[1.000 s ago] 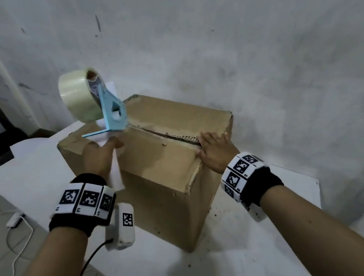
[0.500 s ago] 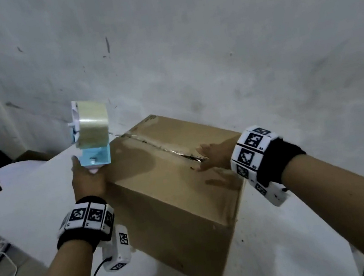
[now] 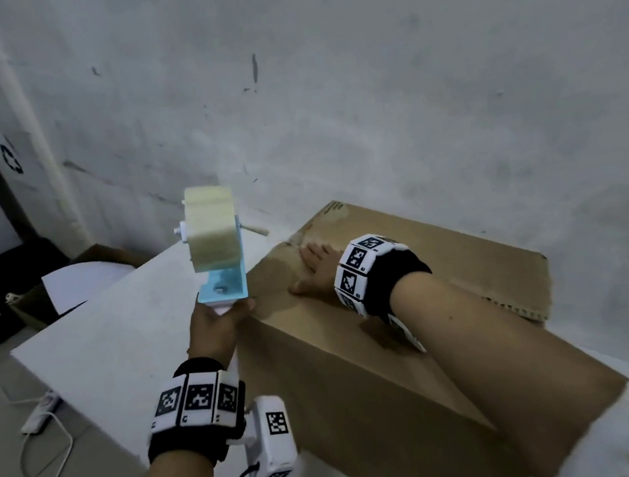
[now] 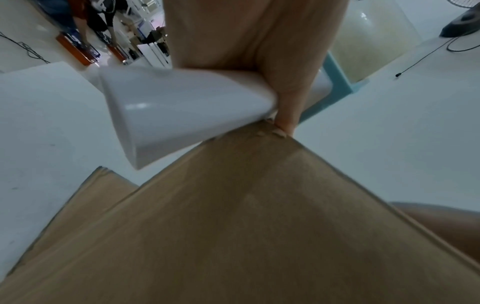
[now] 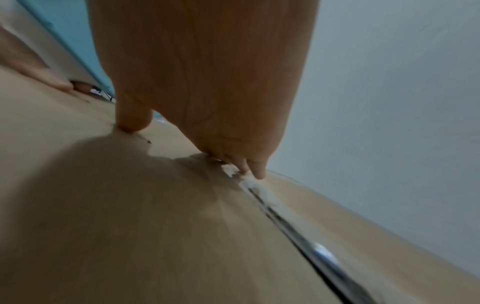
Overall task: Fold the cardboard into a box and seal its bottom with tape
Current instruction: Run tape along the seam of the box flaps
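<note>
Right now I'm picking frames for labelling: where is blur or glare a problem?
Head view: tape dispenser slightly smeared, edges bent by the wide lens. Right wrist view: box blurred, glare on the taped seam. Left wrist view: handle soft.

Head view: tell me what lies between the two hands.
Only bare brown cardboard box top lies between the left hand, gripping the blue-and-white tape dispenser, and the flat right hand.
</note>
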The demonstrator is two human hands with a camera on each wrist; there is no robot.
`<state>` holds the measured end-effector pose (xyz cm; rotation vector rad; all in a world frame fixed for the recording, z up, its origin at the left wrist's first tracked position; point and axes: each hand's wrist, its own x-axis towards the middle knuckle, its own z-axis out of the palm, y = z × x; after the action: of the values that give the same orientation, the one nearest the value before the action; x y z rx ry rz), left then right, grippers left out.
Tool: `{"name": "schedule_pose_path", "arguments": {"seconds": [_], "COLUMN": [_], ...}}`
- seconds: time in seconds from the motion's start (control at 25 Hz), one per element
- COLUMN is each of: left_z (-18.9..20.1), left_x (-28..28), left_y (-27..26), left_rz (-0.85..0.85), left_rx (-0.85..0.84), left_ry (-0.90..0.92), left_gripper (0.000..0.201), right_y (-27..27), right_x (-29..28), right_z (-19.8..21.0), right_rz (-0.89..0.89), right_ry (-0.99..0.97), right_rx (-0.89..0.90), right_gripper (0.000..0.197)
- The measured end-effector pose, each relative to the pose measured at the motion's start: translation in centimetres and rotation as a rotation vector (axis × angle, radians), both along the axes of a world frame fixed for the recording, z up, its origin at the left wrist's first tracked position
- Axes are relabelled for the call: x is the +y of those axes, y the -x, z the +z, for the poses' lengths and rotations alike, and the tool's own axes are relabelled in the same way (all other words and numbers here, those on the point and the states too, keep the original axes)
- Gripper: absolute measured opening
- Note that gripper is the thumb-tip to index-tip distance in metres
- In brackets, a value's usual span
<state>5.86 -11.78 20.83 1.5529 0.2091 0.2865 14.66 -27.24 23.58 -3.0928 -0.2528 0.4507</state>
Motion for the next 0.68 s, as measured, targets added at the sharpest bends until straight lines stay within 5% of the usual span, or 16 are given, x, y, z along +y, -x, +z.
{"name": "schedule_pose_path", "arguments": {"seconds": [0.52,0.68], "left_z": [-0.2,-0.5], "left_x": [0.2,0.1], "left_y": [-0.4,-0.7], "left_rz": [0.011,0.039], "left_rx": [0.011,0.026], "left_ry": [0.037,0.032], "left_gripper": [0.038,0.043], "right_y": [-3.7,-4.4], "right_x": [3.7,3.9], "right_z": [3.2,3.1], "right_rz": [0.163,0.194], "right_ry": [-0.155,-0.198], "right_rx": [0.098,0.168], "right_gripper": [0.045,0.050]}}
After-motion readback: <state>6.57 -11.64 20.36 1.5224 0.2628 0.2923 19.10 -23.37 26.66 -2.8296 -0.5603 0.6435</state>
